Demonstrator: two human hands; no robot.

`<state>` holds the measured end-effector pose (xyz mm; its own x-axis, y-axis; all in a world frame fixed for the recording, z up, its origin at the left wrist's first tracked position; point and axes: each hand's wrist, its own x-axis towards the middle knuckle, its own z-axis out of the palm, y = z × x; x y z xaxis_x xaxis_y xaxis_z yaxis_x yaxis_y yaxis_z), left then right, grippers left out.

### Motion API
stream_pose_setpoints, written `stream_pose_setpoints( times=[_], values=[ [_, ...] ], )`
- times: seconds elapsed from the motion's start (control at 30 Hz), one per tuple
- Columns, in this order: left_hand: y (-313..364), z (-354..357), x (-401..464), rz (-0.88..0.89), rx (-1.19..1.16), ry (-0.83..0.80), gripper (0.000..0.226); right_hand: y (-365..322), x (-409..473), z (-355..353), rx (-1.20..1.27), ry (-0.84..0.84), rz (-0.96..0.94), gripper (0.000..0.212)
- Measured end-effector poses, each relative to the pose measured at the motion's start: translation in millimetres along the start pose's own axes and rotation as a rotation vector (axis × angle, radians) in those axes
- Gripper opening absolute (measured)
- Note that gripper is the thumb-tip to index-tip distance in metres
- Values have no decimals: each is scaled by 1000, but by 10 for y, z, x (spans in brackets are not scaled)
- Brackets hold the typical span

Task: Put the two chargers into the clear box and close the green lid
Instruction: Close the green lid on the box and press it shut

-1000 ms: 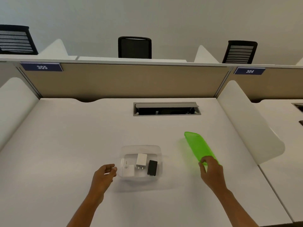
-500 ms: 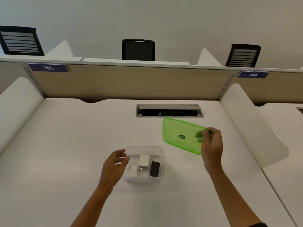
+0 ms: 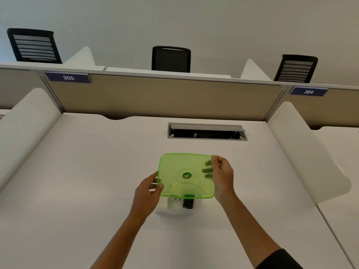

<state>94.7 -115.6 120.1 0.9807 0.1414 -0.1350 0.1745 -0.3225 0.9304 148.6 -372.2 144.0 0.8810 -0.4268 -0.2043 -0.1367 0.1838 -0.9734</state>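
1. Green lid (image 3: 186, 175) hangs over the clear box (image 3: 174, 209) at desk centre, covering most of it.
2. Right hand (image 3: 222, 179) pinches the lid's 3 o'clock edge; left hand (image 3: 148, 191) grips its 9 o'clock edge.
3. White charger (image 3: 174, 202) and black charger (image 3: 188, 204) lie inside the box, showing at 6 o'clock below the lid.
4. Closing step appears under way; next, lower the lid squarely and press its rim down.

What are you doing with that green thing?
A person is holding the green lid with both hands, the left hand at its left edge and the right hand at its right edge. It is held above the clear box on the white desk. A white charger and a black charger are inside. The lid is not on yet.
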Motion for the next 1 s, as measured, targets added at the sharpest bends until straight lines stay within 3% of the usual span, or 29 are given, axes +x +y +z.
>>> stream_pose_setpoints(
  times=[0.2,0.47,0.73,1.0],
  values=[
    [-238,-32,-1,-74,94,28,51,229,-25,67,-160,-16,73,14],
    [-413,56,-40,-109,217,-17,42,434,-103,29,-578,-60,14,43],
    [-471,85,30,-114,294,-22,40,515,-132,69,-678,-77,31,40],
    [-565,79,59,-155,239,14,54,568,-158,114,-662,-80,59,40]
  ],
)
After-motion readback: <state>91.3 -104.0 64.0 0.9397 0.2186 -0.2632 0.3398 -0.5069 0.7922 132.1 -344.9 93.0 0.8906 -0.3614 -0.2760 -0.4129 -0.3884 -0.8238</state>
